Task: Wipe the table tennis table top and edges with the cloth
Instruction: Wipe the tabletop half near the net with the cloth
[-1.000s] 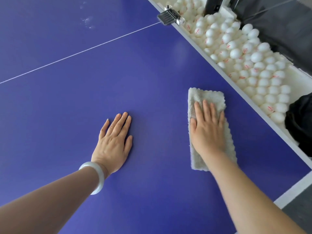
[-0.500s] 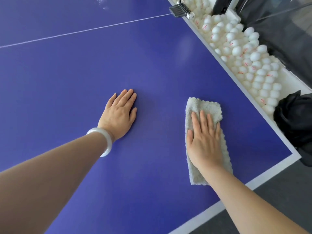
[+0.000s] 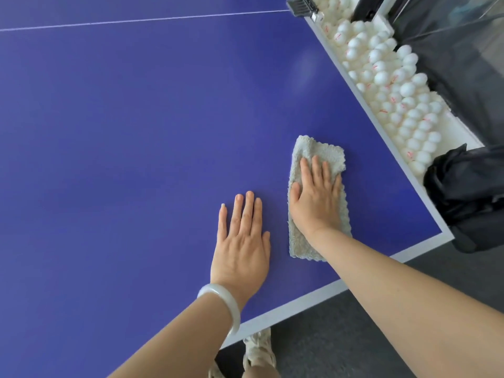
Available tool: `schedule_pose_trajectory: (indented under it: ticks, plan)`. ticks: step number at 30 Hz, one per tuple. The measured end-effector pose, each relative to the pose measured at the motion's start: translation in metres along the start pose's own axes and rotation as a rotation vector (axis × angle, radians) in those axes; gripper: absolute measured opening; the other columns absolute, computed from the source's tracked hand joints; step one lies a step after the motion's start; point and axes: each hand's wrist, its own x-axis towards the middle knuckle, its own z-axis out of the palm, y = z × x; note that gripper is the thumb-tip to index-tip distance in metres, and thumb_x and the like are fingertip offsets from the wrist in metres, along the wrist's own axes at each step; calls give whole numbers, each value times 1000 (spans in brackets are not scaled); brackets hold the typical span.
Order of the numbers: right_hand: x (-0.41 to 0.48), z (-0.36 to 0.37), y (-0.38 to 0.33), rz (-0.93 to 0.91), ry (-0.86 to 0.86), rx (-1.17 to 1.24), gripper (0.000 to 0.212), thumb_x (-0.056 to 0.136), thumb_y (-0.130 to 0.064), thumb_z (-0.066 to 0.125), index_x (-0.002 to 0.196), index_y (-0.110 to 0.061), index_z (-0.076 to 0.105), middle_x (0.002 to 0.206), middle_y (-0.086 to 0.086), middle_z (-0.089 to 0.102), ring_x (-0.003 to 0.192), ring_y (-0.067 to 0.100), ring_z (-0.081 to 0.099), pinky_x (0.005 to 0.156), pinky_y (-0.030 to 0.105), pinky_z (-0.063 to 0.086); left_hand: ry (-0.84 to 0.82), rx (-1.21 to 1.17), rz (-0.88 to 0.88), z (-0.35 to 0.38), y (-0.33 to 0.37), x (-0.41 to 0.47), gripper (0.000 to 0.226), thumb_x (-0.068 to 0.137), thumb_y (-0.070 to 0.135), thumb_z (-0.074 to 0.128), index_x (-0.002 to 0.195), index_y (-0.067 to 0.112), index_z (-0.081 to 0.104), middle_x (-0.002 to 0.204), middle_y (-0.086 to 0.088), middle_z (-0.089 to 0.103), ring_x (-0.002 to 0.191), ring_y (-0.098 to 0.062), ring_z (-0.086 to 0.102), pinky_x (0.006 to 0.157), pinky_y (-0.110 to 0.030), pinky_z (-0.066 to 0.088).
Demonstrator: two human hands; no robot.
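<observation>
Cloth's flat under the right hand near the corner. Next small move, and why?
Probably draw the right hand and cloth toward the white near edge: the cloth lies flat on the blue top short of it, the left hand resting beside.

The table top [image 3: 136, 118] is a smooth, hard blue board with a soft satin sheen that catches pale reflections, while the cloth [image 3: 321, 151] lying on it is thick, nubbly terry, off-white and matt. The balls [image 3: 409, 88] beside the table look like smooth, matt white plastic. The bracelet [image 3: 226, 304] is a pale, polished, slightly translucent ring, the black bag [image 3: 469, 192] is crumpled with a faint gloss, and the floor [image 3: 341, 336] is dark grey, matt and finely grained.
</observation>
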Motion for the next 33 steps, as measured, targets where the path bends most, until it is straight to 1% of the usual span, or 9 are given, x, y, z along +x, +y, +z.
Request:
schedule_pose_trajectory:
  ticks: [8, 12, 15, 18, 22, 25, 27, 29, 33]
  plan:
    - [-16, -6, 2, -611, -28, 29, 57, 102, -30, 25, 157, -18, 28, 166, 2, 21, 155, 22, 11, 124, 50, 10, 7, -15, 10, -5, 3, 2, 59, 103, 31, 16, 157, 8, 9, 165, -7, 6, 153, -25, -1, 124, -50, 3]
    - [-35, -7, 81, -841, -84, -6, 56, 102, -30, 33, 157, -21, 31, 165, -1, 23, 154, 18, 13, 125, 45, 11, 14, -9, -3, -3, 5, 1, 61, 101, 33, 19, 157, 9, 15, 165, -5, 11, 153, -23, 5, 124, -49, 7]
    - [-16, -20, 159, -594, -96, -13, 56, 103, -31, 26, 159, -26, 21, 166, -3, 19, 155, 15, 9, 123, 51, 18, 37, 1, -22, -3, 5, 1, 62, 100, 35, 20, 157, 9, 19, 165, -5, 15, 153, -21, 8, 124, -47, 7]
    - [10, -26, 194, -373, -85, 14, 56, 103, -37, 19, 159, -27, 17, 167, -4, 16, 155, 14, 7, 125, 48, 13, 47, 16, -29, -2, 5, 1, 63, 100, 36, 20, 156, 9, 22, 164, -4, 17, 152, -21, 11, 124, -47, 8]
    - [30, -22, 188, -159, -47, 54, 54, 105, -31, 24, 159, -26, 21, 167, -3, 15, 154, 16, 8, 125, 48, 8, 54, 33, -37, -1, 6, 1, 63, 100, 37, 20, 155, 8, 25, 164, -4, 20, 152, -21, 14, 124, -46, 9]
    - [9, -13, 131, 84, 3, 9, 56, 104, -35, 20, 160, -23, 19, 167, 3, 15, 154, 25, 12, 123, 56, 9, 53, 52, -48, -3, 7, 0, 64, 99, 38, 16, 156, 10, 22, 164, -3, 16, 152, -20, 11, 124, -45, 7]
    - [-25, -4, 78, -53, 19, 37, 56, 104, -34, 21, 158, -22, 24, 166, 4, 19, 154, 29, 14, 122, 60, 8, 54, 53, -50, -5, 7, -1, 64, 99, 39, 15, 157, 10, 20, 165, -3, 15, 153, -19, 11, 124, -44, 6]
    - [-60, 3, 44, -384, 6, 47, 56, 103, -35, 24, 157, -22, 29, 165, 3, 23, 153, 28, 17, 121, 60, 11, 62, 42, -44, -6, 8, -1, 64, 99, 39, 15, 157, 11, 20, 164, -3, 15, 153, -18, 10, 124, -43, 5]
    - [-51, -6, 78, -801, -88, 31, 55, 104, -35, 26, 157, -25, 29, 166, -4, 21, 154, 17, 12, 125, 47, 9, 88, 19, -26, -5, 5, 0, 63, 100, 39, 16, 156, 10, 23, 164, -2, 18, 152, -18, 12, 124, -42, 6]
